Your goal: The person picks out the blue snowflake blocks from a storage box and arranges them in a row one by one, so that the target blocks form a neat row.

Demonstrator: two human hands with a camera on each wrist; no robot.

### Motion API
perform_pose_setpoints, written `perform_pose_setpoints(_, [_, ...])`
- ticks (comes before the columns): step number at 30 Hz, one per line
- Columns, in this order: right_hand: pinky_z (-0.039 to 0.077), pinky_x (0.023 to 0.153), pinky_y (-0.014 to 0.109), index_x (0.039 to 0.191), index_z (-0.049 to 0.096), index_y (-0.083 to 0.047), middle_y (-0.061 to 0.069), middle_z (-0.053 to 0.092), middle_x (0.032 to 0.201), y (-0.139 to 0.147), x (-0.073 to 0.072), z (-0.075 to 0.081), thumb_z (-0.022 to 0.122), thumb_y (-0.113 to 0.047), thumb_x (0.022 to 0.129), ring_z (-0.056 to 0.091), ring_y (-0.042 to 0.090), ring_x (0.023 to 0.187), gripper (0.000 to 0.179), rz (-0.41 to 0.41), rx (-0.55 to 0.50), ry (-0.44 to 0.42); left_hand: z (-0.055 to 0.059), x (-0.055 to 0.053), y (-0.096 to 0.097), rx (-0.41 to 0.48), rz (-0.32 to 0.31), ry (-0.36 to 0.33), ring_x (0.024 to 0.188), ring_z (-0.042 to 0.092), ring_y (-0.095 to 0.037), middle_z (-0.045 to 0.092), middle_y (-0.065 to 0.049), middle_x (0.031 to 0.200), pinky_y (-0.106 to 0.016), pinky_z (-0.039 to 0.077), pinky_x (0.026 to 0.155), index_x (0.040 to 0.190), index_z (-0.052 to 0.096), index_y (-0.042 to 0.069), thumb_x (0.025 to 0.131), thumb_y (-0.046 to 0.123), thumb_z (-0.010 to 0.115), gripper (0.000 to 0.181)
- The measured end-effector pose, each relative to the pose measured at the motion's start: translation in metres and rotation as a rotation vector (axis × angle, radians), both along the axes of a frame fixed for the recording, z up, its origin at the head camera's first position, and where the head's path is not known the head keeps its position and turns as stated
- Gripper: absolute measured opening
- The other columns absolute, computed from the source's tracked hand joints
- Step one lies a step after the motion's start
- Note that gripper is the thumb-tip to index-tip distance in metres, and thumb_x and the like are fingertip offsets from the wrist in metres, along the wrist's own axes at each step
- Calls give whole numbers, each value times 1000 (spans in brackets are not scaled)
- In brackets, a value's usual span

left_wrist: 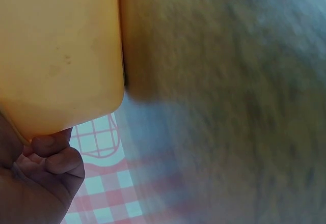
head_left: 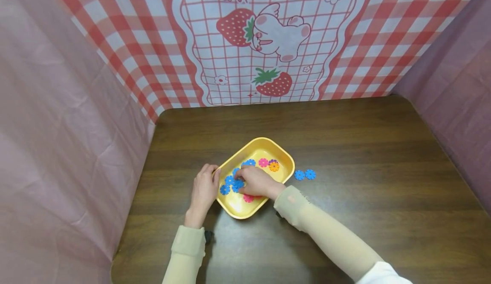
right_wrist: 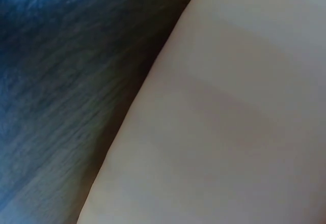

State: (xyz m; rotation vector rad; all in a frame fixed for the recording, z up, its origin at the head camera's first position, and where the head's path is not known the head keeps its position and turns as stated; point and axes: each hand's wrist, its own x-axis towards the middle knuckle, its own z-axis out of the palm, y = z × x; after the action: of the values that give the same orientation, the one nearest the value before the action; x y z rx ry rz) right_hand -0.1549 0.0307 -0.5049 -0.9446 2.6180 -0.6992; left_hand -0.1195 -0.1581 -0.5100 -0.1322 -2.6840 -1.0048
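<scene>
My left hand grips the left rim of a yellow plastic basin. In the left wrist view, curled fingers of that hand sit against the basin's edge. My right hand reaches down inside the basin, its thumb and fingers curled about a blue snowflake disc. Further blue discs lie around those fingertips. Pink discs and an orange disc rest on the basin floor, the orange one overlapping a purple disc. Another pink disc shows beneath the right hand.
Two blue discs lie side by side on the brown wooden table, just right of the basin. A strawberry-print cloth hangs behind the table, with a pink curtain on the left and another on the right.
</scene>
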Motion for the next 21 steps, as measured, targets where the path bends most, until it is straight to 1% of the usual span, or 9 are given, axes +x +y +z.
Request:
perform_pose_setpoints(5, [49, 85, 33, 112, 72, -6, 2, 62, 98, 0, 0, 1, 82, -19, 83, 56, 16, 87, 33, 2, -3, -4, -1, 0, 0, -1, -1, 11, 78, 64, -32, 64, -11, 91, -48, 53, 72, 99, 70, -4, 98, 10, 63, 15])
perform_pose_setpoints(13, [49, 80, 32, 111, 72, -8, 0, 59, 93, 3, 0, 6, 82, -21, 81, 55, 16, 83, 34, -5, 4, 6, 0, 1, 0, 6, -5, 5, 78, 64, -32, 64, -12, 91, -47, 53, 72, 100, 70, -4, 98, 9, 63, 15])
perform_pose_setpoints(18, [50, 88, 34, 111, 71, -5, 3, 64, 101, 7, -1, 12, 83, -22, 81, 57, 17, 91, 36, -26, -12, 2, 1, 1, 0, 9, -5, 0, 78, 63, -32, 63, -13, 91, -47, 53, 72, 100, 70, -5, 98, 10, 63, 16])
perform_pose_setpoints(21, [50, 89, 33, 109, 71, -4, 4, 66, 103, 10, -2, 15, 83, -20, 81, 58, 17, 92, 34, -41, -32, 3, 1, 1, 0, 6, -3, -3, 78, 63, -32, 64, -12, 91, -47, 53, 73, 100, 70, -5, 98, 10, 63, 17])
